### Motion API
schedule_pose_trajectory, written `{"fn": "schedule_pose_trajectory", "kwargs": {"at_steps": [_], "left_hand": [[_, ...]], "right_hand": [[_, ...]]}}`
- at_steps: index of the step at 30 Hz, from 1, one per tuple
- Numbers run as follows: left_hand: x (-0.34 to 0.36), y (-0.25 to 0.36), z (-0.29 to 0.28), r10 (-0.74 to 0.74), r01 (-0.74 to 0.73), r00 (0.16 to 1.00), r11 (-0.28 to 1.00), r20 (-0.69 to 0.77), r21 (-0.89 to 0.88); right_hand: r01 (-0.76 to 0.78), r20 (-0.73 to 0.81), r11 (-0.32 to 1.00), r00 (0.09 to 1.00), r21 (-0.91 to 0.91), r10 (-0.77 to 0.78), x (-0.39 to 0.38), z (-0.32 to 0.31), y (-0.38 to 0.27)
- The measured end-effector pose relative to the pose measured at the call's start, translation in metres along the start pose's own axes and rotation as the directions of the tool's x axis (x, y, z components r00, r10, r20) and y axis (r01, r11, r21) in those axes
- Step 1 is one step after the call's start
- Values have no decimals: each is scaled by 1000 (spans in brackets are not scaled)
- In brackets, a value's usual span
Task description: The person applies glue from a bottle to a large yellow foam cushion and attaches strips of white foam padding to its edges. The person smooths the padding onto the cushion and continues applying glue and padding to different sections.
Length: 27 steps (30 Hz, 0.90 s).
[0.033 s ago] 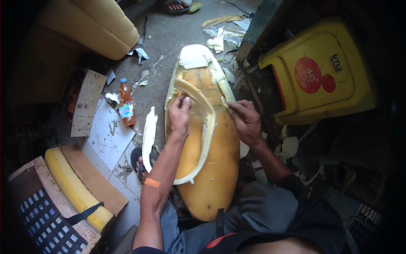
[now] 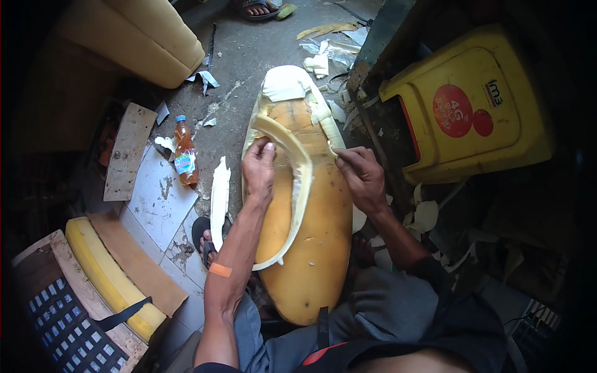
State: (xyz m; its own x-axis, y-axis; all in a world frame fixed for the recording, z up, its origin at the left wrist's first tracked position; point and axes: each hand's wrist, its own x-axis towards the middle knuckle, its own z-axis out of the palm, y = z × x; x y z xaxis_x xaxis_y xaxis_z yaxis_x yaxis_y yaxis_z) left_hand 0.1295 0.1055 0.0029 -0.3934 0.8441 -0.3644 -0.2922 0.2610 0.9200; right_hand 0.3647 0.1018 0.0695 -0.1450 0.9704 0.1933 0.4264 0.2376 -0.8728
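A long, orange-yellow foam seat pad (image 2: 311,230) lies lengthwise between my legs, its far end covered by a white foam piece (image 2: 286,82). My left hand (image 2: 258,169) is closed on a long cream foam strip (image 2: 303,180) over the pad's left side. The strip curves across the pad, passes behind my left forearm, and ends in a pale length left of the pad. At the pad's right edge, my right hand (image 2: 360,176) pinches a small pale scrap (image 2: 331,148) at the end of the cream edging (image 2: 329,127); whether the two are joined I cannot tell.
A bottle of amber liquid (image 2: 185,152) stands to the left, near a wooden board (image 2: 129,152). At right is a yellow plastic stool (image 2: 497,137). Foam scraps (image 2: 425,214) litter the floor. A beige padded piece (image 2: 137,37) stands far left; a person's sandaled foot (image 2: 258,9) is beyond.
My left hand has shifted slightly left, and the strip's loop has moved left with it. My right hand has moved very slightly right and stays pinched at the pad's edge.
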Motion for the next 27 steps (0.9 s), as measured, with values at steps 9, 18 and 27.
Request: {"fn": "schedule_pose_trajectory", "kwargs": {"at_steps": [9, 18, 27], "left_hand": [[94, 6, -205, 655, -7, 743, 213, -137, 977], [55, 67, -77, 234, -239, 955, 971, 180, 5], [97, 73, -41, 264, -268, 958, 685, 111, 678]], "right_hand": [[-60, 25, 998, 998, 2, 60, -1, -12, -14], [-111, 44, 991, 993, 69, 108, 2, -2, -5], [-102, 122, 989, 989, 111, 88, 2, -1, -9]]}}
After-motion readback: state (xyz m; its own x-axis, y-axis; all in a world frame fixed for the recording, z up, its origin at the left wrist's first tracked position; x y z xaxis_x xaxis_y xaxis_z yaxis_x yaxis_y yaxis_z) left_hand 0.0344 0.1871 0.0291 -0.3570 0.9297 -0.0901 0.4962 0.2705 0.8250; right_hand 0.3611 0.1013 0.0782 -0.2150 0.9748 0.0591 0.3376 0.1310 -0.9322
